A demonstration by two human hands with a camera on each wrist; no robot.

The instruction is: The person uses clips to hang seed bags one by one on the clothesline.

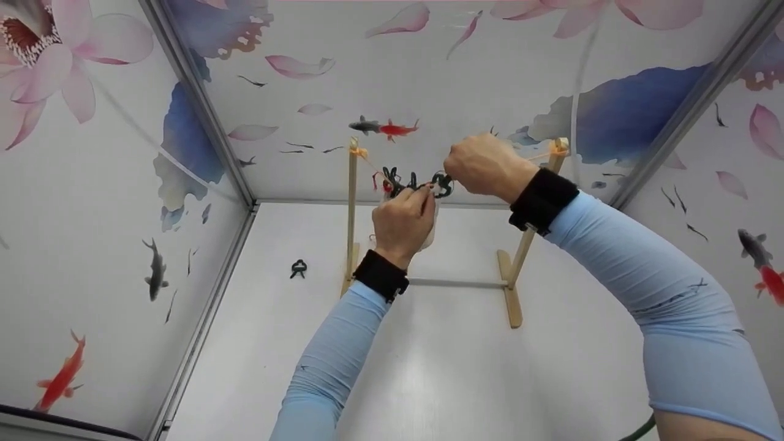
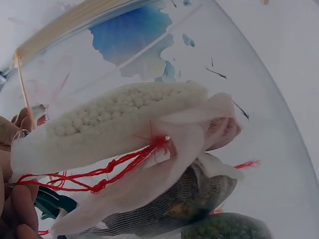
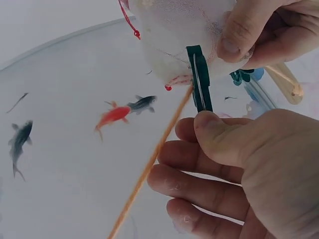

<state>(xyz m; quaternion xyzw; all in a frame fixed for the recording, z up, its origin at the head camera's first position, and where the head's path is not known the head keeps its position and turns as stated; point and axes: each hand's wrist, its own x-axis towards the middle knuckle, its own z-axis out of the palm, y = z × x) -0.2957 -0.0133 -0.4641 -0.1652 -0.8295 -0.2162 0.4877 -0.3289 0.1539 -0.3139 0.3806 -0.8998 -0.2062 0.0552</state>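
Note:
In the head view my left hand (image 1: pixel 401 223) and right hand (image 1: pixel 487 165) meet near an orange cord strung between two wooden posts. My right hand pinches a dark green clip (image 3: pixel 200 74) between thumb and forefinger, the other fingers loosely bent. The clip's far end lies against the cord (image 3: pixel 149 169) and the edge of a white mesh bag (image 3: pixel 174 35). My left hand holds this bag between thumb and fingers. In the left wrist view a pouch of white beads (image 2: pixel 109 109) hangs with a red drawstring (image 2: pixel 114 167), beside a darker-filled pouch (image 2: pixel 174 199).
A wooden post (image 1: pixel 351 214) stands left of the hands, another (image 1: pixel 554 162) behind the right forearm; a pale rod (image 1: pixel 456 283) joins them low down. One loose green clip (image 1: pixel 298 268) lies on the white table (image 1: pixel 422 367). Printed panels enclose the sides and back.

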